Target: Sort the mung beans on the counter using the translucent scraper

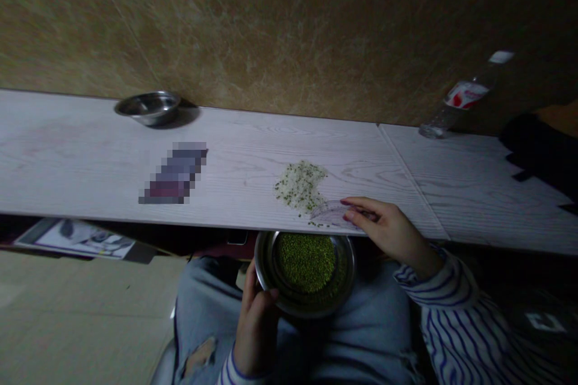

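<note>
My left hand (pixel 259 319) grips the left rim of a steel bowl (pixel 261 261), its thumb over the edge. Green mung beans (pixel 307 261) lie in this bowl, which I hold over my lap just below the table's front edge. Between the thumb and fingers of my right hand (pixel 383 222) is a thin, clear plastic piece (pixel 332 212), its exact kind hard to make out. It lies low over the tabletop, at the near right edge of a pile of white rice grains mixed with green beans (pixel 300 186). A few beans are scattered by the table edge, above the bowl.
On the white wood-grain table (pixel 244 162), a second steel bowl (pixel 149 107) stands at the back left. A blurred-out flat object (pixel 174 174) lies in front of it. A clear bottle (pixel 465 96) stands by the wall at right. Dark items (pixel 542 150) sit at the far right.
</note>
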{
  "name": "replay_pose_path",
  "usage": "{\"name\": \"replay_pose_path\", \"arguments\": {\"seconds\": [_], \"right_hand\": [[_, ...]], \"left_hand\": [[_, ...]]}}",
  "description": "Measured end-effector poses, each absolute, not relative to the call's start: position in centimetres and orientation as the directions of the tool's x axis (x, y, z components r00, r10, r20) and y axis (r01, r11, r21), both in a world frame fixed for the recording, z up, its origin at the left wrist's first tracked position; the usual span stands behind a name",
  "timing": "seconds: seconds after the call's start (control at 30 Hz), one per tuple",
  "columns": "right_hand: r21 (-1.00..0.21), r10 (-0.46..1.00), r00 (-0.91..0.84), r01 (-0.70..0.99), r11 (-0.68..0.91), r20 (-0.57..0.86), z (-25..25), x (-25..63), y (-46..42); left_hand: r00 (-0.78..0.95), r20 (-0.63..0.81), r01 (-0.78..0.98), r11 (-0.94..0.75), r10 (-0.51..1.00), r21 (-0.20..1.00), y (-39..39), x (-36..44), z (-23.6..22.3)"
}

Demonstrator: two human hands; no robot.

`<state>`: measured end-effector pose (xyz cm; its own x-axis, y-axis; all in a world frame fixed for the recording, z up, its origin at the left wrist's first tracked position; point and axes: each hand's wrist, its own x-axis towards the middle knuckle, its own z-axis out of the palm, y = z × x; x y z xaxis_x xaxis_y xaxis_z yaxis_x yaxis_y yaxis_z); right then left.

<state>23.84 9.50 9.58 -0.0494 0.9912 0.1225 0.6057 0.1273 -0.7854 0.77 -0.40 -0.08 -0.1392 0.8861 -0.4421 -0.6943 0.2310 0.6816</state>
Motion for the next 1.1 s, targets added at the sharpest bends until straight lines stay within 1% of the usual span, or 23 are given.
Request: {"name": "replay_pose_path", "arguments": {"seconds": [0.17, 0.33, 0.53, 0.6, 0.93, 1.0, 1.1], "right_hand": [[-0.785, 0.987, -0.083, 0.598, 0.161, 0.139, 9.5, 23.0, 9.1], [-0.772, 0.988, -0.113, 0.616, 0.154, 0.107, 10.0, 22.9, 8.7], [-0.786, 0.988, -0.017, 0.604, 0.132, 0.153, 9.5, 23.6, 8.8], [-0.786, 0.987, -0.011, 0.604, 0.133, 0.159, 9.2, 23.5, 8.8], [-0.742, 0.967, -0.151, 0.621, 0.254, 0.205, 9.0, 20.3, 9.1], [-0.724, 0.964, -0.156, 0.637, 0.264, 0.214, 8.9, 19.9, 9.4], [-0.706, 0.965, -0.121, 0.661, 0.254, 0.234, 8.6, 20.0, 10.1]], "left_hand": [[-0.13, -0.44, -0.701, 0.231, 0.888, 0.674, -0.4, 1.1, 0.1], [-0.133, -0.449, -0.695, 0.239, 0.884, 0.678, -0.3, 1.1, 0.6], [-0.105, -0.467, -0.709, 0.264, 0.878, 0.654, -0.4, 1.1, 0.6], [-0.108, -0.466, -0.71, 0.26, 0.878, 0.655, -0.4, 1.1, 0.5], [-0.121, -0.44, -0.711, 0.232, 0.89, 0.664, -0.4, 0.7, 0.4], [-0.109, -0.42, -0.718, 0.221, 0.901, 0.66, -0.4, 0.6, 0.3], [-0.103, -0.425, -0.721, 0.227, 0.899, 0.655, -0.4, 0.4, 0.2]]}}
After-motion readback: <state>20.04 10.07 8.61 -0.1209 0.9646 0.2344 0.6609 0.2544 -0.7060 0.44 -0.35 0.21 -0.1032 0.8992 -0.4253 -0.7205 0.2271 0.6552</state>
